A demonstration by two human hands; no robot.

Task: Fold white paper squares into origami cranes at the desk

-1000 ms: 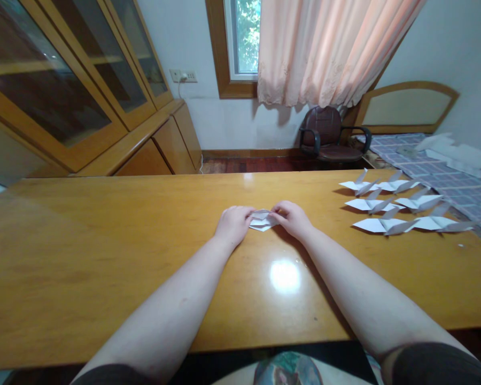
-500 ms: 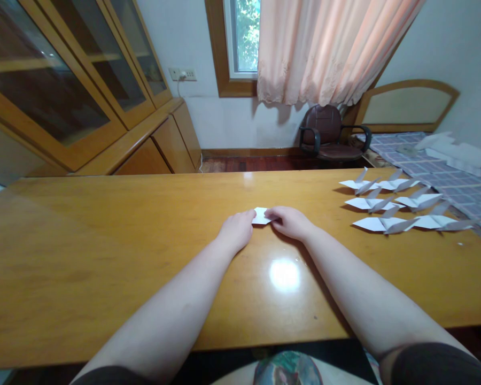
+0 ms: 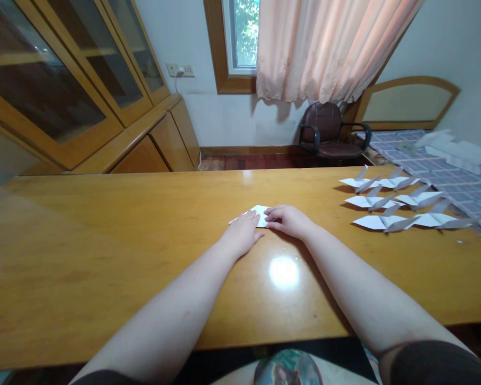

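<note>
A small folded piece of white paper (image 3: 258,213) lies flat on the wooden table (image 3: 104,240) near its middle. My left hand (image 3: 241,235) rests on the paper's near left part, fingers stretched out flat. My right hand (image 3: 289,220) presses on the paper's right edge, fingers laid flat and close together. Most of the paper is hidden under both hands.
Several folded white paper cranes (image 3: 385,202) stand in rows at the table's right. Behind the table are a dark office chair (image 3: 327,133), a wooden glass-door cabinet (image 3: 76,91) at left, and a bed with a checked cover (image 3: 457,182) at right.
The paper went from raised and pinched between both hands to flat on the table. Both hands now press it down, and my left hand has slid slightly right over it.
</note>
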